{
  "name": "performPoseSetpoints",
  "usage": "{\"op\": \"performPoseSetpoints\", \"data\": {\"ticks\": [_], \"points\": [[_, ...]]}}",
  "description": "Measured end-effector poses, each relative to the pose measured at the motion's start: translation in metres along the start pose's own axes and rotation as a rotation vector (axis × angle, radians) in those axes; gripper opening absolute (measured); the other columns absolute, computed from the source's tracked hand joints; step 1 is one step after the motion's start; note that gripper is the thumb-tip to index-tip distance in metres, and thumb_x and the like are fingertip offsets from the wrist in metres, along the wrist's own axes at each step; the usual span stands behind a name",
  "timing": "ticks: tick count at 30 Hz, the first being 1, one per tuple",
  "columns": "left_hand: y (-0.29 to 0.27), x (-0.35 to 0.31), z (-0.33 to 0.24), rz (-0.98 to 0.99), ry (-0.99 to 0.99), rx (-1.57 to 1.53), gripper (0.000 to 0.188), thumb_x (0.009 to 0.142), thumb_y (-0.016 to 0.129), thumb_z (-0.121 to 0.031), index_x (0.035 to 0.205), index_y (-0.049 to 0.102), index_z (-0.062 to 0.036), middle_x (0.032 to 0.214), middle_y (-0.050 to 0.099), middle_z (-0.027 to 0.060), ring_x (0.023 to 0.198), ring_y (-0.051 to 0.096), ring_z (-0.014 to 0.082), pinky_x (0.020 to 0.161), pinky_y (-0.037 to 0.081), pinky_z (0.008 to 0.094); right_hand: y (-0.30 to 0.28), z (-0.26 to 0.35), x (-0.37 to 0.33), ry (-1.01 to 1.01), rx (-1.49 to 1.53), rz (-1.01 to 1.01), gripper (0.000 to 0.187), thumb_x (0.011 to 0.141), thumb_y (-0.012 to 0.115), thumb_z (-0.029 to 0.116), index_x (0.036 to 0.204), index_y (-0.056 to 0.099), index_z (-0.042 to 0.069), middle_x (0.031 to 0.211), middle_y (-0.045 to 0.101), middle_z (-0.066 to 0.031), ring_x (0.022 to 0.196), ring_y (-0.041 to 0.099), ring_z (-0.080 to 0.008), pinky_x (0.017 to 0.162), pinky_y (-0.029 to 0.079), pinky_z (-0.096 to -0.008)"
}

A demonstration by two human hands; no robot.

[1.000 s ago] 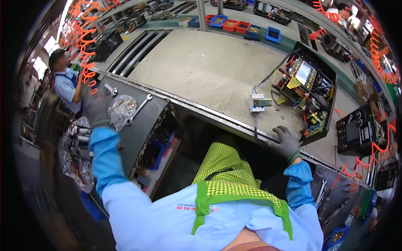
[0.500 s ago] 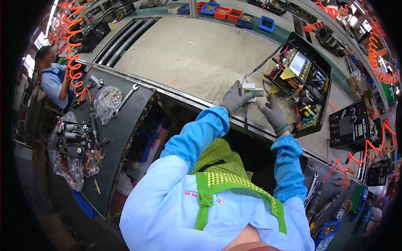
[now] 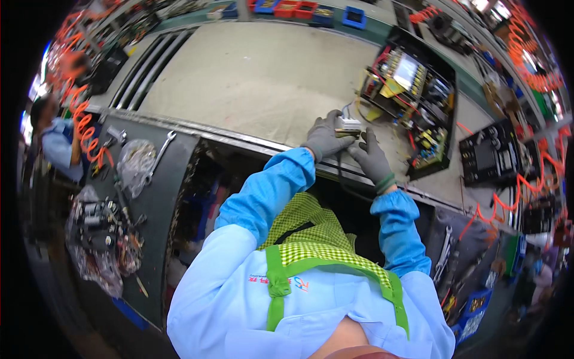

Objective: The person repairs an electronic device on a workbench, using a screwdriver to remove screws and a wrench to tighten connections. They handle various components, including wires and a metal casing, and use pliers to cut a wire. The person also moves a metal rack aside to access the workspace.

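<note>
Apparently positioning a white-and-metal box-shaped component (image 3: pixel 348 123) near the front edge of the pale, flat counter (image 3: pixel 257 78), left of an open black metal chassis (image 3: pixel 420 44); seemingly pinching it in the grey-gloved left hand (image 3: pixel 326 139), with the grey-gloved right hand (image 3: pixel 373 158) loosely spread just beside it. Probably calls next for a steady 2-handed grip. Bears small red-and-blue printing (image 3: pixel 302 283) on the light-blue cloth shirt (image 3: pixel 218 308), too blurred to read

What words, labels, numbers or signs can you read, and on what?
Light-blue cloth shirt: red chest lettering, too small and blurred to quote.
Black box-shaped machine at right: white front markings, too blurred to read.
White rectangular block at grey-gloved left hand: none readable.
</note>
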State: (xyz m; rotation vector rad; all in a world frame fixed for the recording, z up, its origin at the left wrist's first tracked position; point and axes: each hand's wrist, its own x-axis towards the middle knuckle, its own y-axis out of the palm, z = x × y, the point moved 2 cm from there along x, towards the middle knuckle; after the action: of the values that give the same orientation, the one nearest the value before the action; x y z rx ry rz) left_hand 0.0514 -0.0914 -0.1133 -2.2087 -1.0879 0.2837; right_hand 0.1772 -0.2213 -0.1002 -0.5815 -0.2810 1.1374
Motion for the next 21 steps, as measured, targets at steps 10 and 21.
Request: {"op": "performPoseSetpoints", "data": {"ticks": [10,21], "points": [[-0.049,0.018,-0.009,-0.281,0.292,0.112,0.073,0.066,0.077,-0.022,0.131,0.045,-0.0132,0.119,0.049,0.022,0.108,0.052,0.0384,0.094,0.045,0.0456,-0.179,-0.105,-0.266,0.133,-0.248,-0.97,0.056,0.086,0.065,0.021,0.134,0.045,0.0,0.131,0.049,-0.018,0.12,0.05,-0.0272,0.098,0.042,-0.0399],[-0.016,-0.004,-0.003,-0.117,0.439,0.815,0.065,0.072,0.068,-0.023,0.134,0.047,-0.0223,0.12,0.047,0.0126,0.114,0.044,0.0319,0.084,0.041,0.0467,-0.199,-0.199,-0.352,1.054,-0.922,-0.562,0.078,0.08,0.054,0.064,0.135,0.048,0.009,0.128,0.05,-0.0214,0.117,0.05,-0.0388,0.098,0.039,-0.0497]]}}
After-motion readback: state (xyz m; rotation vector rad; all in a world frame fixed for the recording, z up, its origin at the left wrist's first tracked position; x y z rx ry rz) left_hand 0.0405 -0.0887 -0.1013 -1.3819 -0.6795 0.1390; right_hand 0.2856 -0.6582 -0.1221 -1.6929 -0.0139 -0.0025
